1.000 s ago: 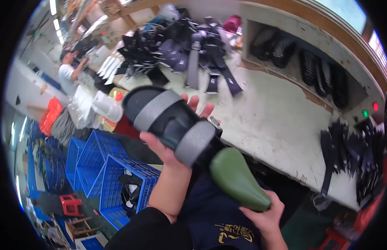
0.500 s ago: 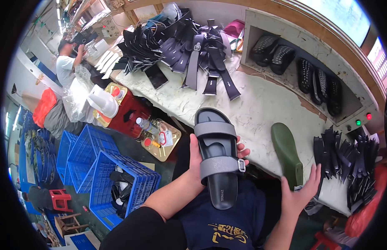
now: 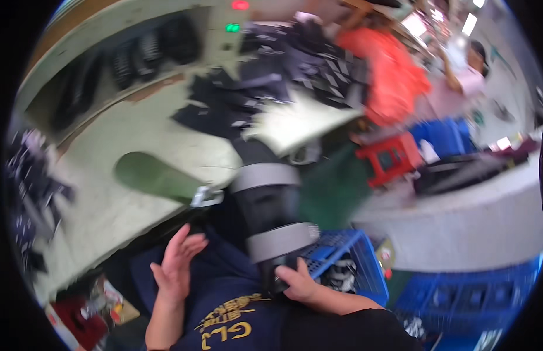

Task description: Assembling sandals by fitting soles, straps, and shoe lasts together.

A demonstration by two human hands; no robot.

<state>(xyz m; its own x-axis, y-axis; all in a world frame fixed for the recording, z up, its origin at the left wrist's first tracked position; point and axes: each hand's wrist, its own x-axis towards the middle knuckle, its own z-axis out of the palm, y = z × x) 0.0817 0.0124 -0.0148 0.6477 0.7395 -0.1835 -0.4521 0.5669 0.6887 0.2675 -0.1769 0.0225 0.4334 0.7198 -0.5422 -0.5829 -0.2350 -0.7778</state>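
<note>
Dark shoes [image 3: 144, 54] sit in the white cubby [image 3: 217, 44], above a green shoe last [image 3: 151, 174] on the bench [image 3: 96, 202]. My left hand [image 3: 177, 266], cradling the two-strap black sandal [image 3: 267, 203] half a second ago, is now empty, fingers loosely spread; my right [image 3: 299, 284] alone grips its heel end, beside a blue crate [image 3: 374, 270] of black-and-white pieces [image 3: 342, 274], too blurred to identify.
</note>
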